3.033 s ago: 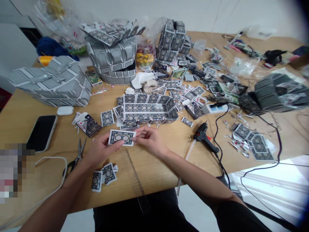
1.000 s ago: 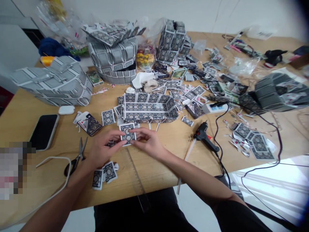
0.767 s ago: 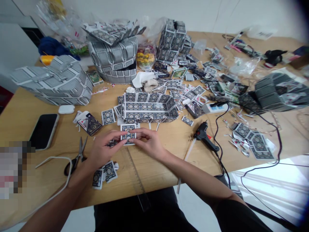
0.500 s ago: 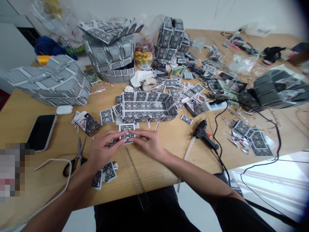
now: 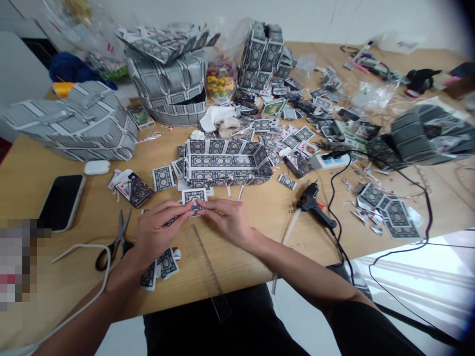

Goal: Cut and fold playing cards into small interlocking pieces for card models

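Observation:
Between my two hands is a playing card [image 5: 194, 195] with a blue-and-white patterned back. My left hand [image 5: 160, 225] pinches its left side, fingers closed. On its right side, the fingertips of my right hand [image 5: 229, 219] are pressed together on the same card. Just behind the card stands an open rectangular basket [image 5: 226, 175] made from folded cards. Under and beside my left hand lie scissors [image 5: 120, 235] and a few loose cards [image 5: 168, 264]. A clear ruler [image 5: 208, 267] lies in front of my hands, jutting past the table edge.
To the right lies a black glue gun [image 5: 311, 202] with a trailing cord. A phone [image 5: 61, 202] and a white earbud case [image 5: 97, 167] rest at left. Woven card baskets [image 5: 168, 81] and a grey bird-like card figure [image 5: 79, 123] stand behind, near heaped cards [image 5: 319, 109].
My fingers have shifted slightly on the card, which both hands still hold in nearly the same place. The view has moved a little; the other things lie as before.

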Tool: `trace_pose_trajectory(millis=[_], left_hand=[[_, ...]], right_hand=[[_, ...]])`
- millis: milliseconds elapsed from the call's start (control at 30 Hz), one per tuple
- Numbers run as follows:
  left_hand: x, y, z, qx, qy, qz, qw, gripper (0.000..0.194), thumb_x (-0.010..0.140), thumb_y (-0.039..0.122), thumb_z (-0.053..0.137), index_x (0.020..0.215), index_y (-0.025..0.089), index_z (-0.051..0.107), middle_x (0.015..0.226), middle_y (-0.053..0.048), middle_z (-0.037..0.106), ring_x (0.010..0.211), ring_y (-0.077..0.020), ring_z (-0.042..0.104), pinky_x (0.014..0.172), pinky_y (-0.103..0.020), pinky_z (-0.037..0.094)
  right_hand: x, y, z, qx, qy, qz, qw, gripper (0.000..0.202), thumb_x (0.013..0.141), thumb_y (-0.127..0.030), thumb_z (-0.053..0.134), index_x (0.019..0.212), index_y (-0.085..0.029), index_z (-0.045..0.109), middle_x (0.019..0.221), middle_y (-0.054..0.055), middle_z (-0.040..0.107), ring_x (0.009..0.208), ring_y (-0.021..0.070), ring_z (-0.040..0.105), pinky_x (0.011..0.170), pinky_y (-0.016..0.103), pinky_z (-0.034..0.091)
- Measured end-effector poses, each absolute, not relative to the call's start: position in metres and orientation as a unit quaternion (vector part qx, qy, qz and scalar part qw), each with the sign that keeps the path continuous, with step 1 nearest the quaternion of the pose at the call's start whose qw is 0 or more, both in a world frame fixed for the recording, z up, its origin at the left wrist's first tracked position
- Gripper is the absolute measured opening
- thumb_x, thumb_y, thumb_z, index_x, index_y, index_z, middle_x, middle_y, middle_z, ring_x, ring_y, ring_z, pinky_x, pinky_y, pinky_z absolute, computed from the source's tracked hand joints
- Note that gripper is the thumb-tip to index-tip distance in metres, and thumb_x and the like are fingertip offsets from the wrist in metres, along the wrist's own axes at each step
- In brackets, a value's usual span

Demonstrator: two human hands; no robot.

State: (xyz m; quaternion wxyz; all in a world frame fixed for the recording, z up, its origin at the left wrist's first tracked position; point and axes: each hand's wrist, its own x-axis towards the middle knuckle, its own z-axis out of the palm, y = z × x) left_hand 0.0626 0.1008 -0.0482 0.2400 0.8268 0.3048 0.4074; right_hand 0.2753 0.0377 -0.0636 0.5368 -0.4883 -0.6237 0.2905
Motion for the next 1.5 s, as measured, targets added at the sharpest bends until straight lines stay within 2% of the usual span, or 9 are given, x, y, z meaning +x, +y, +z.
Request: trace_pose_trajectory(millis=[333, 700, 900, 1000, 1133, 1300, 1433, 1500], left_hand=[[0.062, 0.101, -0.050, 0.840, 0.297, 0.394, 0.228, 0.021, 0.095, 0.015, 0.080, 0.112, 0.025, 0.082, 0.102, 0.001, 0.082, 0.087, -0.0117, 0.078, 0.082, -0.022, 0.061], [0.066, 0.098, -0.043, 0.857, 0.305, 0.385, 0.155, 0.025, 0.097, 0.016, 0.078, 0.122, 0.021, 0.077, 0.109, -0.002, 0.083, 0.093, -0.0146, 0.079, 0.091, -0.025, 0.063], [0.067, 0.098, -0.042, 0.871, 0.293, 0.375, 0.122, 0.025, 0.099, 0.015, 0.076, 0.124, 0.020, 0.075, 0.109, -0.003, 0.081, 0.094, -0.0146, 0.079, 0.093, -0.025, 0.062], [0.067, 0.098, -0.042, 0.878, 0.291, 0.367, 0.102, 0.024, 0.100, 0.014, 0.075, 0.123, 0.020, 0.074, 0.108, -0.003, 0.081, 0.095, -0.0145, 0.078, 0.095, -0.025, 0.061], [0.065, 0.099, -0.042, 0.885, 0.284, 0.360, 0.081, 0.024, 0.100, 0.014, 0.073, 0.123, 0.021, 0.072, 0.108, -0.003, 0.080, 0.096, -0.0153, 0.077, 0.097, -0.025, 0.060], [0.063, 0.101, -0.045, 0.891, 0.277, 0.350, 0.088, 0.023, 0.102, 0.016, 0.071, 0.124, 0.022, 0.070, 0.107, -0.004, 0.078, 0.096, -0.0178, 0.076, 0.095, -0.028, 0.059], [0.063, 0.103, -0.043, 0.887, 0.273, 0.357, 0.110, 0.021, 0.101, 0.017, 0.071, 0.121, 0.024, 0.070, 0.104, -0.004, 0.075, 0.094, -0.0186, 0.074, 0.091, -0.030, 0.059], [0.064, 0.103, -0.040, 0.880, 0.282, 0.361, 0.126, 0.021, 0.100, 0.018, 0.072, 0.121, 0.024, 0.071, 0.104, -0.004, 0.073, 0.095, -0.0199, 0.072, 0.090, -0.031, 0.059]], right_hand=[[0.274, 0.037, -0.068, -0.491, -0.665, 0.230, 0.514, 0.024, 0.102, -0.019, 0.073, 0.126, -0.017, 0.081, 0.110, 0.012, 0.086, 0.093, 0.0213, 0.083, 0.085, 0.032, 0.067], [0.273, 0.032, -0.064, -0.495, -0.688, 0.158, 0.506, 0.023, 0.107, -0.021, 0.066, 0.127, -0.018, 0.077, 0.105, 0.010, 0.083, 0.090, 0.0193, 0.079, 0.084, 0.033, 0.066], [0.271, 0.033, -0.062, -0.496, -0.685, 0.155, 0.510, 0.021, 0.106, -0.020, 0.068, 0.124, -0.014, 0.078, 0.102, 0.012, 0.083, 0.088, 0.0196, 0.079, 0.083, 0.031, 0.065], [0.270, 0.034, -0.064, -0.505, -0.680, 0.160, 0.507, 0.026, 0.105, -0.021, 0.070, 0.128, -0.011, 0.076, 0.098, 0.012, 0.082, 0.085, 0.0201, 0.078, 0.081, 0.032, 0.064], [0.270, 0.033, -0.066, -0.509, -0.675, 0.177, 0.504, 0.026, 0.106, -0.023, 0.069, 0.130, -0.014, 0.076, 0.100, 0.011, 0.081, 0.090, 0.0202, 0.077, 0.085, 0.032, 0.063], [0.272, 0.035, -0.063, -0.538, -0.666, 0.160, 0.491, 0.020, 0.104, -0.029, 0.071, 0.117, -0.018, 0.081, 0.104, 0.012, 0.073, 0.097, 0.0229, 0.072, 0.085, 0.037, 0.062], [0.274, 0.037, -0.058, -0.517, -0.661, 0.204, 0.504, 0.014, 0.105, -0.025, 0.070, 0.115, -0.022, 0.079, 0.120, 0.012, 0.075, 0.114, 0.0237, 0.073, 0.100, 0.041, 0.061], [0.275, 0.037, -0.057, -0.497, -0.659, 0.252, 0.505, 0.013, 0.105, -0.021, 0.069, 0.116, -0.022, 0.077, 0.119, 0.010, 0.079, 0.112, 0.0219, 0.076, 0.103, 0.039, 0.060]])
